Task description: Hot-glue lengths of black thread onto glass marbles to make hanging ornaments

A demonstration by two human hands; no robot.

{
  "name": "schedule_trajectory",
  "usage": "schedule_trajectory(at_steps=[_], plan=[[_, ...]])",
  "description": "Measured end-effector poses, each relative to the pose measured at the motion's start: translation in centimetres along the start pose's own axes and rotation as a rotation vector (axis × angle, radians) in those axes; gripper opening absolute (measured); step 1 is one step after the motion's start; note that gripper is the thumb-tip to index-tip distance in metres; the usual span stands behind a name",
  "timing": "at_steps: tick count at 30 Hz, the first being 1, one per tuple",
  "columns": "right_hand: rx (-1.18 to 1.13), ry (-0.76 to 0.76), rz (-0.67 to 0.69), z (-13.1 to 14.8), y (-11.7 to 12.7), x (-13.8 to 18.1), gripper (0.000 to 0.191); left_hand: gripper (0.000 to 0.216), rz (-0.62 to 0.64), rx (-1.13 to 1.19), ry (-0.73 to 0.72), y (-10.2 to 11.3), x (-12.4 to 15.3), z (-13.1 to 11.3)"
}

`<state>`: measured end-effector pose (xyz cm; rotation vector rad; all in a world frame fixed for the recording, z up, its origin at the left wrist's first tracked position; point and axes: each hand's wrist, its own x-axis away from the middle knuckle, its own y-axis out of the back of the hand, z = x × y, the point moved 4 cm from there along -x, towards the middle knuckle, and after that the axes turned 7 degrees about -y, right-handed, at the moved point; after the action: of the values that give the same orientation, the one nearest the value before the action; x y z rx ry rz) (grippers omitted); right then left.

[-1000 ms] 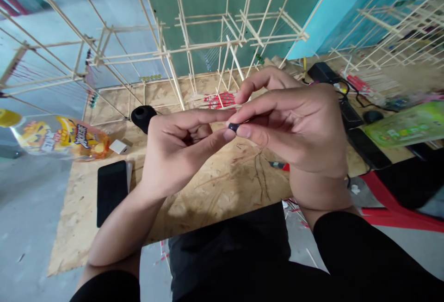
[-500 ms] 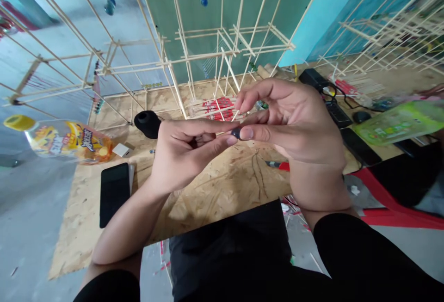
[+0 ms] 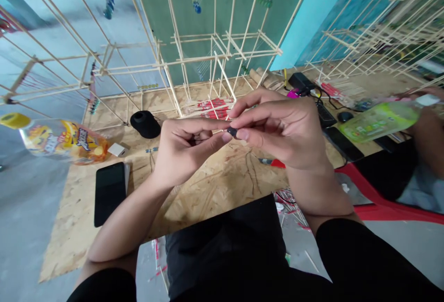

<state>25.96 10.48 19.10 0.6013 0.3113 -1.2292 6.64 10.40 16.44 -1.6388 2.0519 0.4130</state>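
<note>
A rough wooden board (image 3: 215, 191) lies on a grey floor between teal walls, with a tall stick frame (image 3: 194, 57) standing on its far half. The person sits at the near edge with both forearms raised over the board and the hands meeting in mid-air at the centre. The left hand (image 3: 183, 151) comes in from the left, knuckles up, with the index finger and thumb stretched to the right and the other fingers curled into the palm. The right hand (image 3: 284, 131) faces it, wrist bent and fingers pointing left.

Half a second ago the right index finger was lifted clear and the hand was spread wider. It has now come down beside the other fingers, and an arm (image 3: 428, 126) has come into view at the far right by a green bottle (image 3: 378, 119).

Each grip is nearly closed. A small dark bead (image 3: 232, 132) is pinched between the fingertips of both hands, above the middle of the board. A phone (image 3: 110, 192) lies at the near left of the board.
</note>
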Motion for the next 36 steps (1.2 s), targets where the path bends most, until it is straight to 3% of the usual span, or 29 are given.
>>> schedule_trajectory(at_steps=[4, 14, 17, 25, 36], plan=[[0.009, -0.009, 0.008, 0.0, -0.1, 0.5, 0.017, 0.019, 0.023, 0.056, 0.036, 0.0, 0.3, 0.6], [0.07, 0.157, -0.099, 0.4, -0.8, 0.4, 0.002, 0.021, 0.022, 0.195, 0.138, 0.0, 0.4, 1.3], [0.011, 0.111, -0.119, 0.4, -1.2, 0.5, 0.004, 0.025, 0.019, 0.251, 0.147, -0.3, 0.2, 1.4], [-0.165, -0.188, -0.099, -1.6, -1.5, 0.1, 0.026, 0.021, -0.042, 0.09, 0.023, 0.0, 0.2, 1.5], [-0.217, -0.265, -0.05, -0.7, -0.9, -0.8, 0.028, 0.024, -0.001, -0.355, -0.314, 0.9, -0.1, -0.8]])
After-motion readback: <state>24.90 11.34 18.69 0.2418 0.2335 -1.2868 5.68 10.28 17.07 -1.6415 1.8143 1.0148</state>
